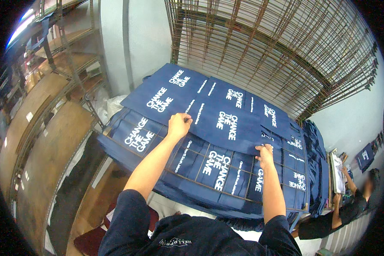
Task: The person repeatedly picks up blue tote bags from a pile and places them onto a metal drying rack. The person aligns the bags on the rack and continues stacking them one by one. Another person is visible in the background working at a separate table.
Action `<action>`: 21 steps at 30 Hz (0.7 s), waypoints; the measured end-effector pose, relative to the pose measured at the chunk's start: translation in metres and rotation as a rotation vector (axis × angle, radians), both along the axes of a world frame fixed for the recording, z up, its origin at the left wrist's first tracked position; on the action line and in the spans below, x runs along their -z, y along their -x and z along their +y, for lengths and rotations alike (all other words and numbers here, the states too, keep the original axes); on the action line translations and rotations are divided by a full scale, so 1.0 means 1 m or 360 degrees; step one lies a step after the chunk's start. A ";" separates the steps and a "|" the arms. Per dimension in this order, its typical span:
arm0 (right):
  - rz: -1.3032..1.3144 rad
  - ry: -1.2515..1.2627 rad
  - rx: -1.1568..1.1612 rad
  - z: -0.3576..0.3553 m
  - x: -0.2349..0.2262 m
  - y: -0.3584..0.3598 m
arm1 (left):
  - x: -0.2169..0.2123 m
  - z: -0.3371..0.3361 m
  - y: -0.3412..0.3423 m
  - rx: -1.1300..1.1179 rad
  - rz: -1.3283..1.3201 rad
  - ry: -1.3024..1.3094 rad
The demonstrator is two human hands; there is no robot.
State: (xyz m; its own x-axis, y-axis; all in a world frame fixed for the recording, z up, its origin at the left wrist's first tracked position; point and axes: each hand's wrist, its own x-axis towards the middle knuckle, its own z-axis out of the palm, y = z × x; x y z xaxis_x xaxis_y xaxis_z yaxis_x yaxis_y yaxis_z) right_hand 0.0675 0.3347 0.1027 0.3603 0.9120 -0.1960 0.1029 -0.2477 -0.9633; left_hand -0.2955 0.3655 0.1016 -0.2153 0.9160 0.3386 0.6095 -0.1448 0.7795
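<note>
**Both hands on top navy sheet over wire drying rack**

Left hand (178,125) sits on the near edge of the top navy printed fabric sheet (209,106), fingers curled together over that edge, thumb side down; looks like a grip on the cloth. Right hand (265,154) at about 4 o'clock from the left one, fingers bent and pinched on the same sheet's near right edge, holding it.

The sheet lies flat, white block print on it, spread from centre frame toward 1 o'clock. Under it is a wire rack shelf (200,170) with more navy printed sheets (136,136) showing through the grid, stacked in layers down to 6 o'clock.

Raised wire racks (277,47) tilt up at 12 to 2 o'clock against a pale wall. Curved brown shelving (47,145) runs from 8 to 10 o'clock. A second stack of navy fabric (318,170) hangs at 3 o'clock, just beside the rack. Another person (350,205) in a dark top sits at 4 o'clock, well apart, arms up near a flat white board (338,173).
</note>
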 end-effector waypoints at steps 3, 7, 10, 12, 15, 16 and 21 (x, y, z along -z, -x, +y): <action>0.0056 0.0023 0.0034 -0.002 0.004 -0.001 | -0.009 -0.007 0.004 0.0016 0.0099 0.0138; 0.0151 0.0010 0.0000 -0.008 0.004 0.000 | -0.006 -0.005 0.007 0.0045 0.0180 0.0103; 0.0132 0.0012 0.0049 -0.009 0.011 -0.003 | 0.001 -0.001 0.007 0.0065 0.0218 0.0057; 0.0138 0.0028 0.0133 -0.006 0.017 -0.006 | 0.009 0.004 0.008 0.0057 0.0296 0.0003; 0.0217 0.0064 0.0028 -0.011 0.010 -0.006 | 0.014 0.007 0.011 0.0023 0.0440 -0.0047; 0.0254 0.0077 -0.0046 -0.013 0.006 -0.006 | 0.013 0.006 0.011 0.0019 0.0438 -0.0017; 0.0150 0.0071 0.0133 -0.016 0.008 0.000 | 0.015 0.007 0.013 0.0050 0.0427 -0.0017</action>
State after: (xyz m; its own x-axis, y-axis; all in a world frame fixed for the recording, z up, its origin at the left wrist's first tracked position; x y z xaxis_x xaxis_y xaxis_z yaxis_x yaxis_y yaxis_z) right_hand 0.0675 0.3187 0.0949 0.4128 0.8692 -0.2723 -0.0104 -0.2945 -0.9556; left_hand -0.3084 0.3729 0.0862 -0.0884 0.9168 0.3896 0.7892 -0.1742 0.5890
